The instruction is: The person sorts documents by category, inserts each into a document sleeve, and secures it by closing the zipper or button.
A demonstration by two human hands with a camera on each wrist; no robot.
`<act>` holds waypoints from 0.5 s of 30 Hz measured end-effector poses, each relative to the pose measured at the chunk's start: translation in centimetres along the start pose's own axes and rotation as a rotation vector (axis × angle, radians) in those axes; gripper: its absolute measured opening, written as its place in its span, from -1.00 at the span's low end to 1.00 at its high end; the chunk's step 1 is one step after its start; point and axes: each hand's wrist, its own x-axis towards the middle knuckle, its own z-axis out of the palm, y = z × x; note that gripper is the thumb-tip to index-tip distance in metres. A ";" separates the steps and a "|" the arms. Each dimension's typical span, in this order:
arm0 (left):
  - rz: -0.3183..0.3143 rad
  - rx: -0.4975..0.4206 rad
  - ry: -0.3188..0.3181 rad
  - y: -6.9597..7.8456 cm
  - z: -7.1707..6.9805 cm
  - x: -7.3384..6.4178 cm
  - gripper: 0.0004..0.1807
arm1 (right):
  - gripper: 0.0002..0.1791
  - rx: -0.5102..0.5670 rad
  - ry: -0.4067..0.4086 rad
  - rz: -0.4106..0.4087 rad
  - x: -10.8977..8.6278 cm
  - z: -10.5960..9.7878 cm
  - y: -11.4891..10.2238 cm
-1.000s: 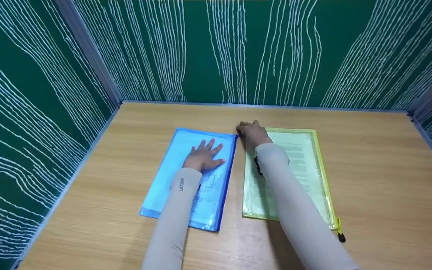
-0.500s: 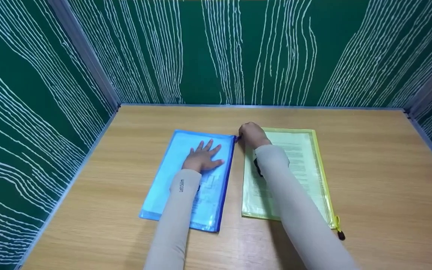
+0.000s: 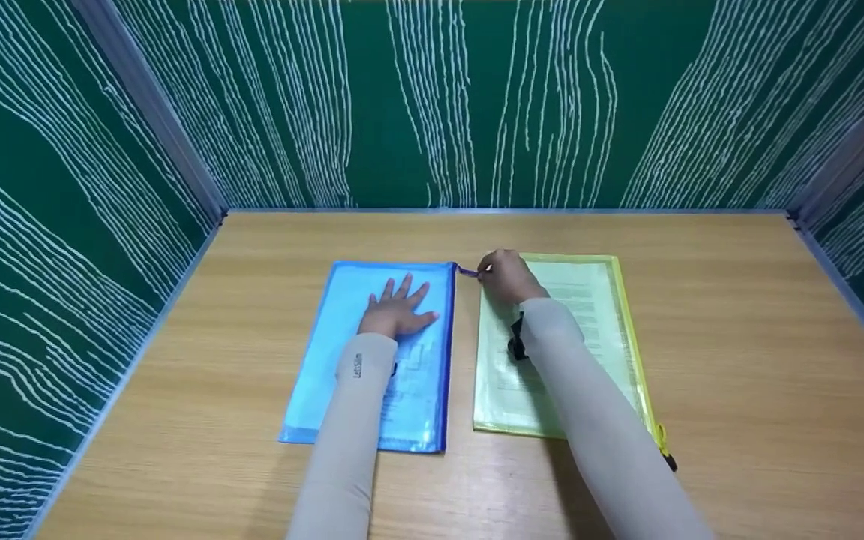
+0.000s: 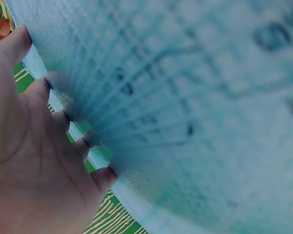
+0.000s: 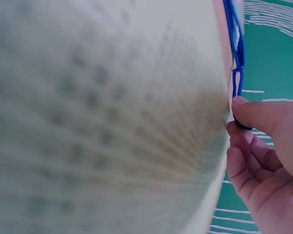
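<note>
In the head view, my left hand [image 3: 396, 309] lies with spread fingers on a blue zip document pouch [image 3: 319, 397], which has printed paper inside. The left wrist view shows its fingertips [image 4: 105, 178] against the clear plastic. My right hand [image 3: 511, 276] is over the top left corner of a yellow zip document pouch [image 3: 503, 390]. Its thumb and fingers pinch the black end of the blue zipper pull [image 5: 239, 61]. That blue cord stretches sideways from the blue pouch's top right corner to the fingers.
Both pouches lie side by side on a wooden table [image 3: 199, 360], a narrow gap between them. A yellow zipper pull [image 3: 662, 439] with a black end hangs at the yellow pouch's lower right corner. Green panels [image 3: 372, 97] with white lines stand around the table's back and sides.
My right fingers have closed on the blue zipper pull and drawn its cord out to the right. The blue pouch has turned slightly. My left hand keeps its place on it.
</note>
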 end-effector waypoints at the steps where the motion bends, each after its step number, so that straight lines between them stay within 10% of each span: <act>1: 0.000 -0.006 0.000 -0.1 -0.1 0.0 -0.23 | -0.77 0.031 0.008 -0.006 -0.2 0.1 0.2; 15: 0.004 -0.057 -0.006 0.0 -0.2 0.0 -0.21 | -0.78 0.227 0.055 0.027 -1.4 0.8 1.3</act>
